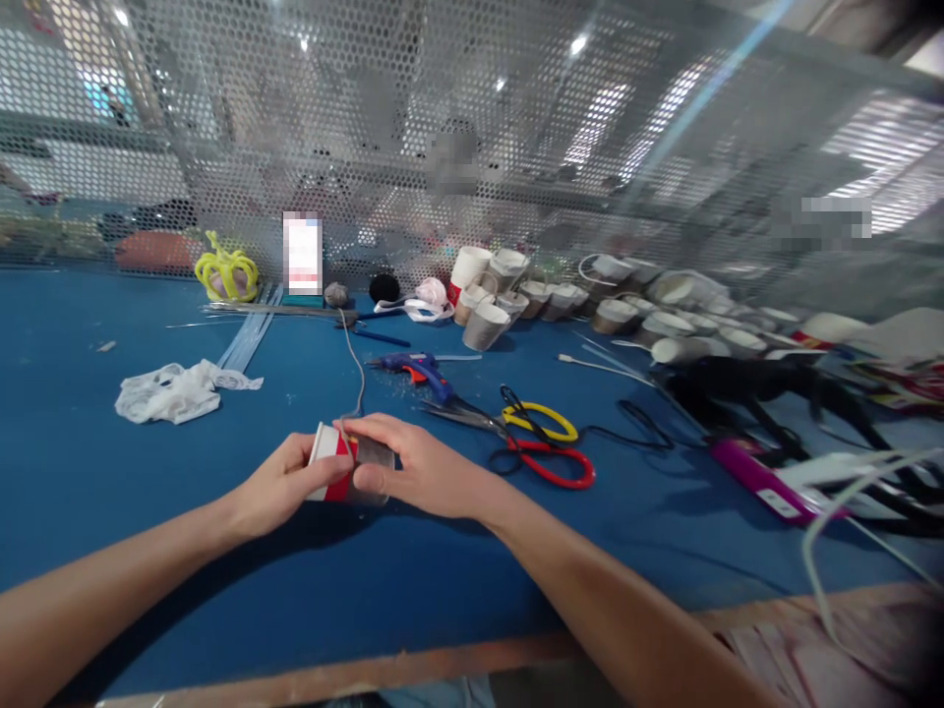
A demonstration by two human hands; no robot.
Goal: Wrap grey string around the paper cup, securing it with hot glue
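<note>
A paper cup (322, 454), white and red at one end and wound with grey yarn at the other, lies on its side between my hands. My left hand (284, 479) is closed round its white end, the thumb pressing on the red band. Over the wound part, my right hand (413, 466) grips with thumb and fingers and covers much of it. A grey strand (359, 366) runs from the cup back to a small grey yarn ball (336, 294). Just beyond my right hand lie a blue glue gun (417, 368) and scissors with red and yellow handles (550, 447).
Several cups (487, 324) stand and lie along the back right, below a perforated metal screen (413, 128). A crumpled white plastic bag (173, 391) and clear glue sticks (249, 339) lie left. Black cable (634, 423) and a magenta box (759, 482) are at right.
</note>
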